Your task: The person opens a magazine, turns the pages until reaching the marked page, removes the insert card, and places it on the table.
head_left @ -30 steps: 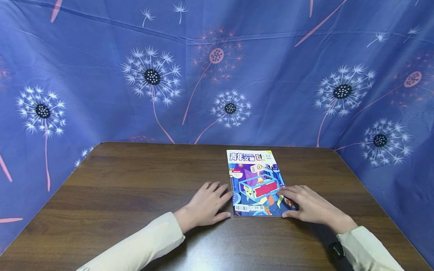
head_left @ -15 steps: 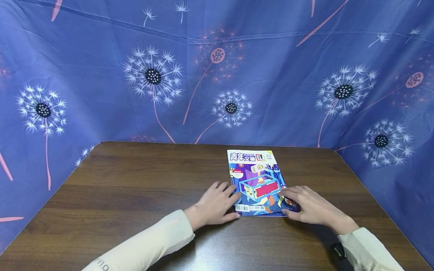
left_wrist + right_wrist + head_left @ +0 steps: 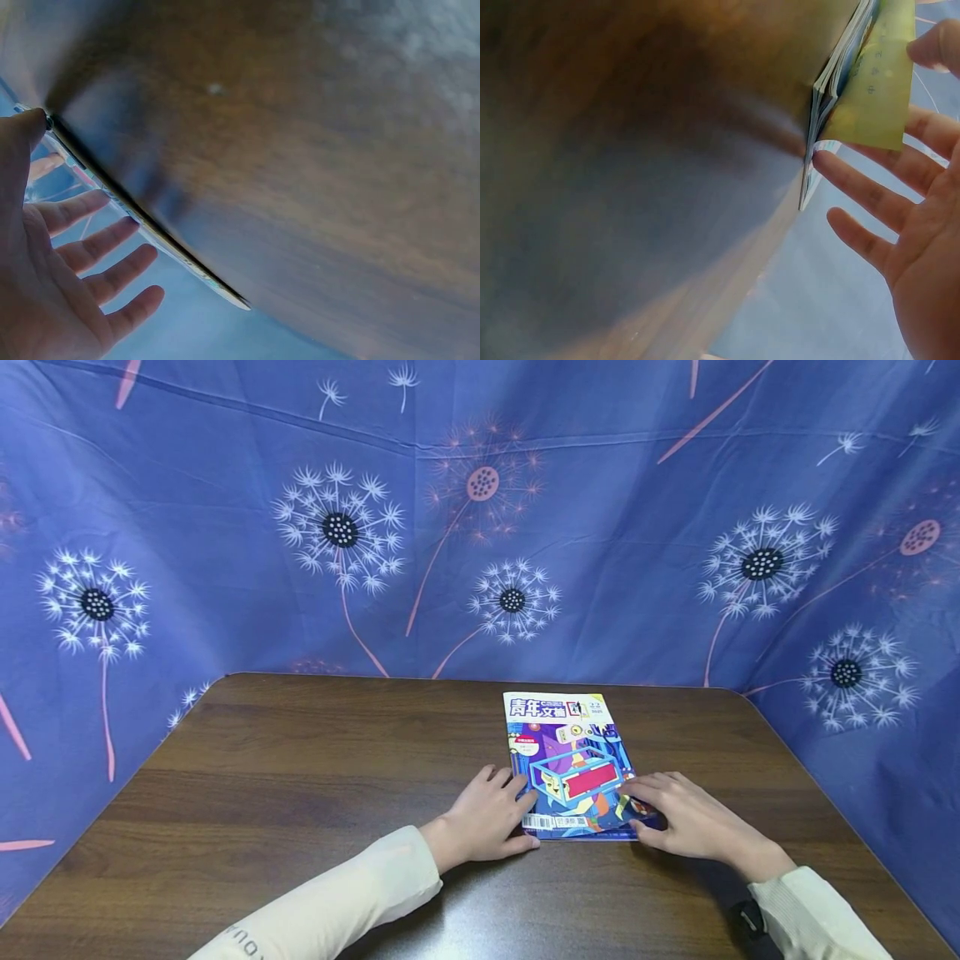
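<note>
A colourful magazine (image 3: 573, 752) lies flat on the table, its lower right cover corner lifted. My left hand (image 3: 483, 814) rests at its left edge with fingers spread over the margin; the left wrist view shows the thumb (image 3: 30, 127) at the near corner and the fingers fairly straight. My right hand (image 3: 693, 818) is at the lower right corner, pinching the raised cover between thumb and fingers. The right wrist view shows the cover's yellow inner side (image 3: 877, 90) turned up, the thumb at its edge and fingers behind it, with the page edges (image 3: 832, 75) below.
The brown wooden table (image 3: 300, 760) extends widely to the left of the magazine and some way to its right. A blue curtain (image 3: 600, 527) with dandelion prints hangs behind and beside it. A black band (image 3: 750, 917) shows at the right sleeve.
My left hand has slid right onto the magazine's left margin. With my right hand staying near the corner, the cover's lower right part has lifted, baring the page beneath.
</note>
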Tool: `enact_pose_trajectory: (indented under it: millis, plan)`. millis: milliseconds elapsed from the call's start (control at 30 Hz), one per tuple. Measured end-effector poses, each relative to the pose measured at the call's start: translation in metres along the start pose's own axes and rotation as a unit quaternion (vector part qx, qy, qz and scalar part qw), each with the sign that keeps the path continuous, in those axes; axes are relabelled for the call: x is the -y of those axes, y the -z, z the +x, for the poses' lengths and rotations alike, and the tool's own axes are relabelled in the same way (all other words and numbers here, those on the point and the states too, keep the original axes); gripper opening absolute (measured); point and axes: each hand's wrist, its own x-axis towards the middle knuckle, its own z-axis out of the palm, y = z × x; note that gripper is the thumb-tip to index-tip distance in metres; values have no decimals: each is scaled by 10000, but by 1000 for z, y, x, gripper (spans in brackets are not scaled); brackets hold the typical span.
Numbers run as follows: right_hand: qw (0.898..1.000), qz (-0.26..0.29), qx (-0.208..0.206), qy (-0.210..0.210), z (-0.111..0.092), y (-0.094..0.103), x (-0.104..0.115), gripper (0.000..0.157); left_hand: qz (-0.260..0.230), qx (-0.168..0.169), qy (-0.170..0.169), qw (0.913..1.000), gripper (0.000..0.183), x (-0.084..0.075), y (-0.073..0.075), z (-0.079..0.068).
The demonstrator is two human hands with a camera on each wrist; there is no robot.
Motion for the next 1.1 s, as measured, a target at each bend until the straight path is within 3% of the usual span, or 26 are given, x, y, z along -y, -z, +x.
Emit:
enact_pose_trajectory:
  millis: [167,700,1100]
  plan:
    - [9998,-23,-165,146,-1,-1,0,41,-39,5,40,10000,64,-2,1,1]
    - [9999,40,-57,99,-3,2,3,40,-143,257,109,9995,62,-3,2,3]
    - [9998,14,-56,177,1,0,-2,42,-199,233,126,9995,63,-3,2,3]
